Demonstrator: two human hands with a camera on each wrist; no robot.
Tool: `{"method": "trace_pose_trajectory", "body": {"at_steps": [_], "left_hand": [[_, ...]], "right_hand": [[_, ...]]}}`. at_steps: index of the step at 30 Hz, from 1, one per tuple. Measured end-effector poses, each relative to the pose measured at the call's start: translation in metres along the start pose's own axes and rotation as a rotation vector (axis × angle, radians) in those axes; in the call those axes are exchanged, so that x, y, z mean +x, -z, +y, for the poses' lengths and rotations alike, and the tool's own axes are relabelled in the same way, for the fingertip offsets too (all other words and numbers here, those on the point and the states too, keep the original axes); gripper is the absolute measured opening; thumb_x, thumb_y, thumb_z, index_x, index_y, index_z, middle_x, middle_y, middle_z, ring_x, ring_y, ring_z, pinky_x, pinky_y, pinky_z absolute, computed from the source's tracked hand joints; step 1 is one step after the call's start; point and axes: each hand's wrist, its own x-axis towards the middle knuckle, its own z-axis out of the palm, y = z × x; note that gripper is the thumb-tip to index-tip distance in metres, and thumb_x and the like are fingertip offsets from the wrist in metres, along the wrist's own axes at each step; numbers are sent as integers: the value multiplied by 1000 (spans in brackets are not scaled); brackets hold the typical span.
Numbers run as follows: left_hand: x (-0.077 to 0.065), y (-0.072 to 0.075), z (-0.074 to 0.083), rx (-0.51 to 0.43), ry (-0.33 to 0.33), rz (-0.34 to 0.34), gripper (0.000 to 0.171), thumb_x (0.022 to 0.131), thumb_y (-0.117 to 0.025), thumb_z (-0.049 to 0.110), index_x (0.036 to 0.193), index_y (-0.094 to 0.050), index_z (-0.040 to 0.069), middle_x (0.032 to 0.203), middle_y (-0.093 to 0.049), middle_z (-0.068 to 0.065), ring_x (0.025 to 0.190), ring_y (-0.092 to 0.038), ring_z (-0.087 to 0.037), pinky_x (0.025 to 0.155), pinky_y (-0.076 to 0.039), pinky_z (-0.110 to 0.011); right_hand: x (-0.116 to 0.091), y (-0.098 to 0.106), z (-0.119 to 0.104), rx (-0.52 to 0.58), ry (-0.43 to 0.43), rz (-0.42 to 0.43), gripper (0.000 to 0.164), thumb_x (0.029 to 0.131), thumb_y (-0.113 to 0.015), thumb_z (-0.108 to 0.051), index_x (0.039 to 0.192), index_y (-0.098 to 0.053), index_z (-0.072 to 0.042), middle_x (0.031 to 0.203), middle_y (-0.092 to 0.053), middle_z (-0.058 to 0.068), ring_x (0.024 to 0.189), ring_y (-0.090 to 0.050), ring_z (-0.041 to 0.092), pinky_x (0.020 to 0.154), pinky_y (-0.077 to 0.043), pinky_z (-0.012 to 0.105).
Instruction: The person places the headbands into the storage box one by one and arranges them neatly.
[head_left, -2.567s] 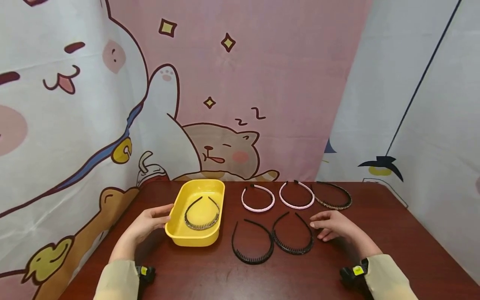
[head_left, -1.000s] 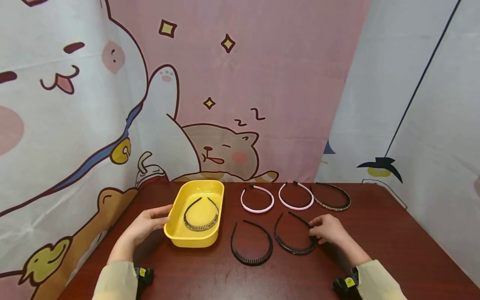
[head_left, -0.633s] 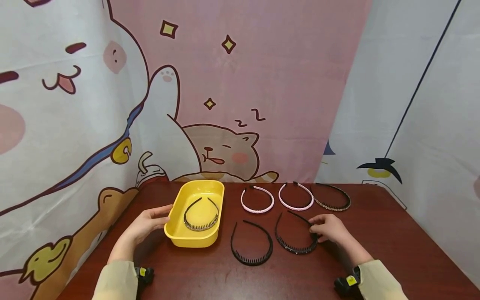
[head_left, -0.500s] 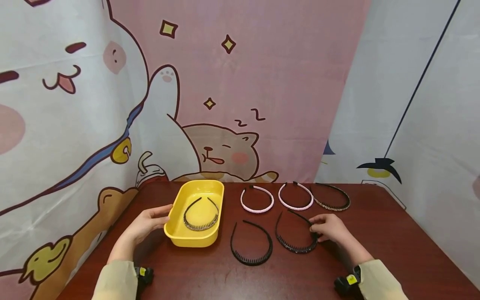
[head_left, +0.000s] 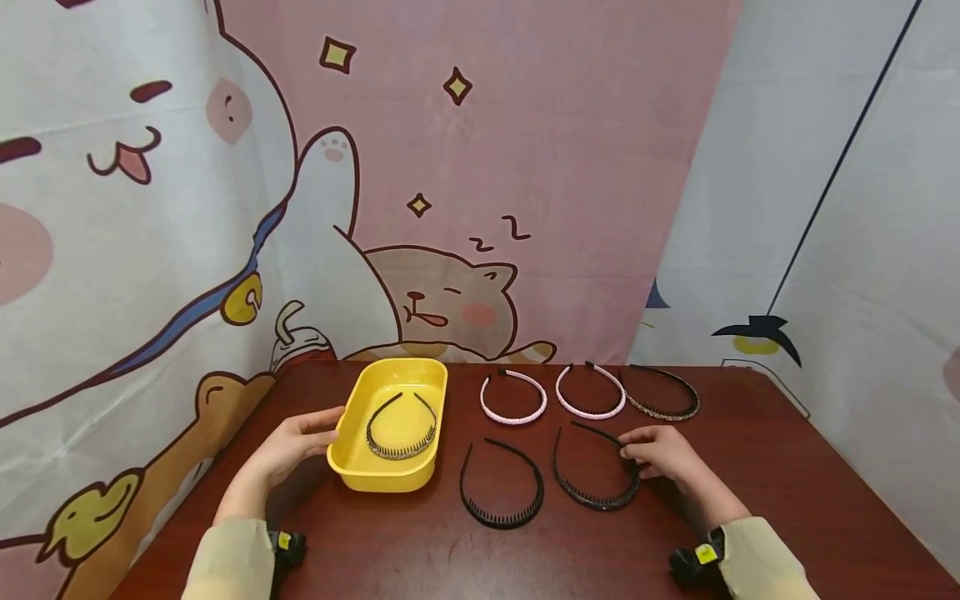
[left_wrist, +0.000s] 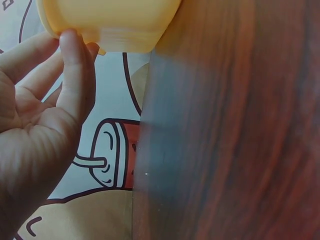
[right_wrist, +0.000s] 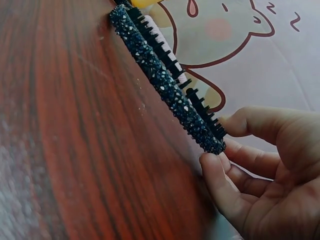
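Note:
My right hand [head_left: 658,450] pinches the right side of a black toothed headband [head_left: 597,503] between thumb and fingers. The right wrist view shows dark glittering stones along this headband [right_wrist: 165,85], its comb teeth behind them. At the left, my left hand [head_left: 288,450] holds the side rim of a yellow plastic tray [head_left: 386,482] with thumb and fingertips; the left wrist view has the fingertips right at the tray's edge [left_wrist: 110,42]. Inside the tray lies a toothed headband with a speckled front [head_left: 401,455].
A plain black toothed headband [head_left: 506,522] lies between tray and right hand. Farther back on the dark wooden table [head_left: 450,567] are two pink headbands, one left [head_left: 516,421] and one right [head_left: 592,414], and a black, speckled headband [head_left: 667,416]. A cartoon-printed cloth [head_left: 585,167] hangs behind.
My right hand has moved left onto the black glittery headband and taken hold of it. The headband has shifted slightly right, away from the plain black one. The left hand stays at the tray.

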Motion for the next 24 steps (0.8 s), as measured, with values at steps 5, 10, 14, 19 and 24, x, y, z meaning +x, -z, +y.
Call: {"method": "trace_pose_trajectory", "body": {"at_steps": [5, 10, 14, 19, 24], "left_hand": [[0, 0, 1, 2, -1, -1, 59, 94, -64, 12, 144, -40, -5, 143, -42, -28, 114, -60, -29, 88, -52, -34], [0, 0, 1, 3, -1, -7, 59, 94, -64, 12, 144, -39, -6, 143, -42, -28, 113, -60, -28, 88, -52, -35], [-1, -1, 0, -1, 0, -9, 58, 94, -63, 12, 144, -39, -7, 142, -42, -29, 112, -61, -28, 88, -52, -35], [-1, -1, -2, 2, -2, -8, 58, 94, -63, 11, 144, -38, -7, 143, -41, -30, 111, -61, -25, 88, -52, -34], [0, -1, -1, -1, -5, -5, 58, 94, -63, 10, 144, -38, -8, 142, -41, -30, 110, -62, -25, 88, -52, -35]], "right_hand": [[1, 2, 0, 35, -8, -13, 35, 86, -68, -9, 114, -64, 12, 83, -61, 9, 73, -56, 20, 60, -56, 36], [0, 3, -1, 54, 2, -10, 35, 86, -69, -9, 114, -63, 12, 86, -62, 9, 75, -56, 21, 61, -57, 36], [-2, 4, -3, 65, 10, -3, 36, 87, -69, -9, 115, -63, 12, 89, -65, 9, 77, -57, 23, 61, -57, 36], [-2, 4, -6, 80, 26, 10, 36, 88, -68, -10, 116, -62, 13, 88, -67, 10, 77, -58, 22, 62, -57, 36], [-1, 5, -5, 95, 36, 23, 37, 88, -68, -9, 117, -61, 13, 88, -67, 10, 76, -59, 20, 63, -57, 36]]}}
